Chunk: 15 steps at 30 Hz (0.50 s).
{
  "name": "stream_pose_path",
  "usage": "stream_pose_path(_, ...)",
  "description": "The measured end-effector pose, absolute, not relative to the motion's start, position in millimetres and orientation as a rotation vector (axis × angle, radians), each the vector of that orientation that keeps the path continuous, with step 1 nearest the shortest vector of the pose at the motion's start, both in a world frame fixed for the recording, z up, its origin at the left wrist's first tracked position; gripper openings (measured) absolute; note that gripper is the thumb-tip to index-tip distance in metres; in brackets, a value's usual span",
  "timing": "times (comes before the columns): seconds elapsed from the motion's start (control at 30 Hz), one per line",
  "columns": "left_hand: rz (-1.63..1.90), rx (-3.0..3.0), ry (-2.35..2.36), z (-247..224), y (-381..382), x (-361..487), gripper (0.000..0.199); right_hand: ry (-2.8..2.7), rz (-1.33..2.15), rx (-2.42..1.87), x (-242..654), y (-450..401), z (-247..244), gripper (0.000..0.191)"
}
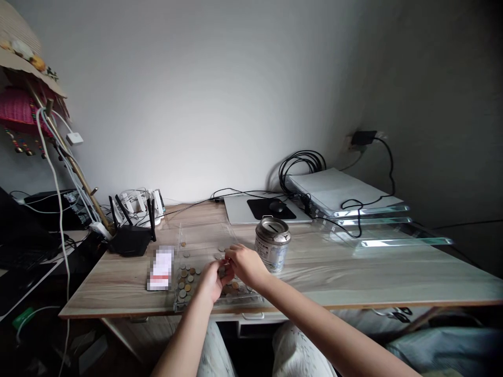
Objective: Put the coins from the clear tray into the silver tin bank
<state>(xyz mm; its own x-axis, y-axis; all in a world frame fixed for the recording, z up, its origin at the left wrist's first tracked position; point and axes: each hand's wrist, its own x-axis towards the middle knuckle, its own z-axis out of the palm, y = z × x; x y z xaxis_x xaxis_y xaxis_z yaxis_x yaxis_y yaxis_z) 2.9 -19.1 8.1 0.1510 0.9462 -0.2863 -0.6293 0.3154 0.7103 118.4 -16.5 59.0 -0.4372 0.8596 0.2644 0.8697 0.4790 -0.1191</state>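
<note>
Both hands meet above a clear plastic tray [178,269] that has coins [187,287] scattered in it. My left hand [212,281] is curled, its thumb and fingers touching the fingers of the other hand. From the right, my right hand [247,263] reaches across with its fingertips pinched together over the left one. Whatever lies between the fingers is too small and covered to name. Just beyond my right hand stands a silver tin can [272,246] with a slot in its lid, upright on the table.
A phone [162,268] lies left of the tray, with a black router [131,240] behind it. At the back are a black mouse [277,206] on a mouse pad [259,210] and coiled black cable [302,163]. Clear acrylic sheets [353,196] are stacked at right on the wooden table [334,288].
</note>
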Motion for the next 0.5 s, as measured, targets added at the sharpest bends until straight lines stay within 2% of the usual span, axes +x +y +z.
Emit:
stream_pose_path(0.17, 1.121, 0.500, 0.767, 10.7, -20.8, 0.6, 0.013, -2.279, -0.067, -1.471, 143.5, -12.6, 82.6, 0.018)
stream_pose_path(0.33, 1.129, 0.474, 0.737, 12.7, -21.1, -1.4, 0.018, -1.785, -0.189, -1.782, 205.1, 8.4, 128.7, 0.019)
stream_pose_path(0.5, 1.131, 0.449, 0.780, 16.0, -21.1, -0.9, 0.021, -1.897, -0.022, -1.918, 232.0, 27.6, 129.2, 0.014)
